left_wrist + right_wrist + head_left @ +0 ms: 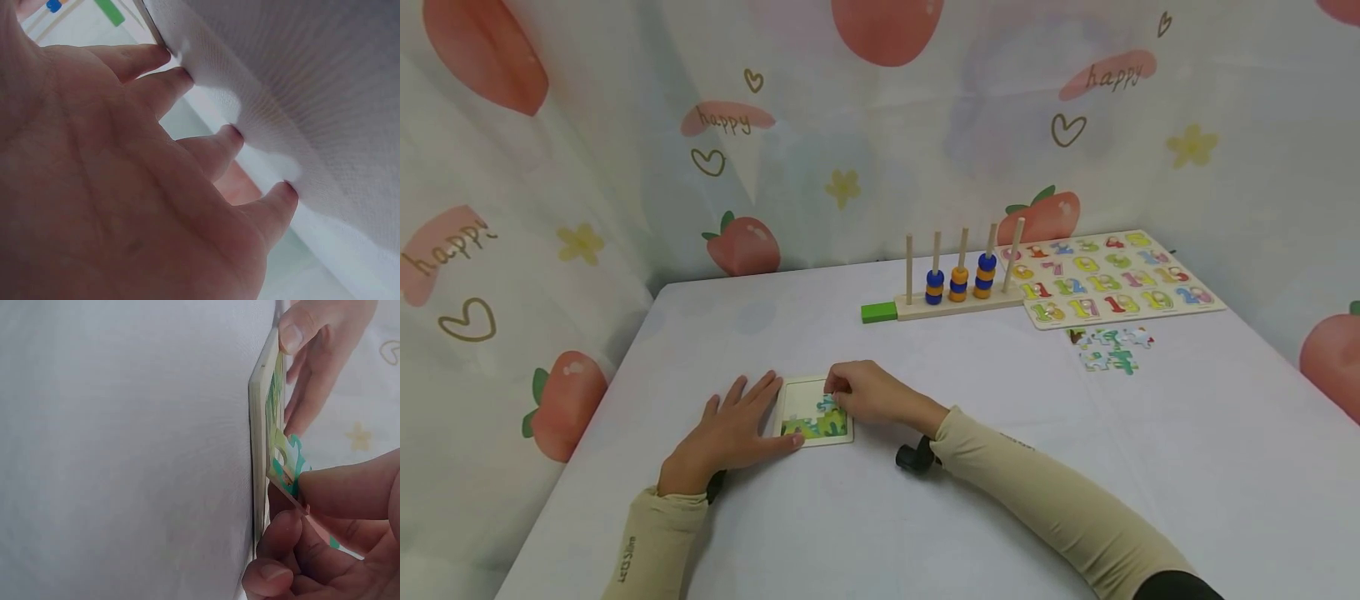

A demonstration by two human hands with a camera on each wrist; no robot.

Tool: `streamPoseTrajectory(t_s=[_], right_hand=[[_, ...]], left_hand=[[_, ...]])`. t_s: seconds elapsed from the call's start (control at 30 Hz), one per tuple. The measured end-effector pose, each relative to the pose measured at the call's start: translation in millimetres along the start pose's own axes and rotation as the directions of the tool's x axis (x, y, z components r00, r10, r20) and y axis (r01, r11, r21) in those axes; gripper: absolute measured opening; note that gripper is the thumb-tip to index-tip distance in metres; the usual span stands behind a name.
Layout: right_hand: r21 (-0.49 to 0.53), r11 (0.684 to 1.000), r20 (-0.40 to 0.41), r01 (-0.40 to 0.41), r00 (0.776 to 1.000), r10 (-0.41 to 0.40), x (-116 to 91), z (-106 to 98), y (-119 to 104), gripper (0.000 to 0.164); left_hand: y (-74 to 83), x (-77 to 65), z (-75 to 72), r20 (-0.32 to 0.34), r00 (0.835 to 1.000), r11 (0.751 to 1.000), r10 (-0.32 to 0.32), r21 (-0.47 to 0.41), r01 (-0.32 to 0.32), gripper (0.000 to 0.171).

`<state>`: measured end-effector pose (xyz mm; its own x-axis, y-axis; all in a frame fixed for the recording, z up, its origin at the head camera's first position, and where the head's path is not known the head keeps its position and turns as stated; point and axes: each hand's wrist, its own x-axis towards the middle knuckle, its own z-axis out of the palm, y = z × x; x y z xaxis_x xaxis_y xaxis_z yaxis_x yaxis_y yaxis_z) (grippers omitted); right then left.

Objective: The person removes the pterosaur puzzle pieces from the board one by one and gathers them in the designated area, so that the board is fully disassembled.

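A small square puzzle tray (801, 388) lies on the table, its lower part filled with green and yellow pieces. My left hand (726, 437) spreads its fingers beside the tray's left edge, and its thumb rests on the lower rim. In the left wrist view the fingertips (232, 134) touch the white cloth. At the tray's right side my right hand (872, 393) pinches a jigsaw piece (289, 464) between thumb and fingers. That piece is tilted over the tray in the right wrist view. Part of the tray's right edge is hidden behind the right hand.
Loose jigsaw pieces (1108, 348) lie to the right. Behind them is a number puzzle board (1123, 283). A wooden peg stand (958, 307) with blue and orange beads stands at the back, with a green block (878, 312) at its left end. A patterned curtain surrounds the table.
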<state>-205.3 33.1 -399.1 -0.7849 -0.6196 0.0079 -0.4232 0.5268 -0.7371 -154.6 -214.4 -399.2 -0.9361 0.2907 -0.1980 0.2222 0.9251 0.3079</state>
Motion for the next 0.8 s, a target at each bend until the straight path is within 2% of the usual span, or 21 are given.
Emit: streamPoseTrajectory(t_s=[0.4,0.63,0.8], right_hand=[[-0.02,0.998,-0.072,-0.064,0.995,0.063,2,3,-3,0.01],[0.135,0.982,-0.059,-0.13,0.989,0.139,-1,-2,1,0.009],[0.216,0.967,-0.05,-0.139,0.987,0.153,-7,-9,4,0.008]], left_hand=[[0.5,3.2,0.0,0.013,1.0,1.0,-0.011,0.009,0.011,0.107],[1.0,3.2,0.1,0.021,1.0,1.0,-0.012,0.001,0.012,0.107],[2.0,1.6,-0.8,0.022,1.0,1.0,-0.018,0.002,0.018,0.108]])
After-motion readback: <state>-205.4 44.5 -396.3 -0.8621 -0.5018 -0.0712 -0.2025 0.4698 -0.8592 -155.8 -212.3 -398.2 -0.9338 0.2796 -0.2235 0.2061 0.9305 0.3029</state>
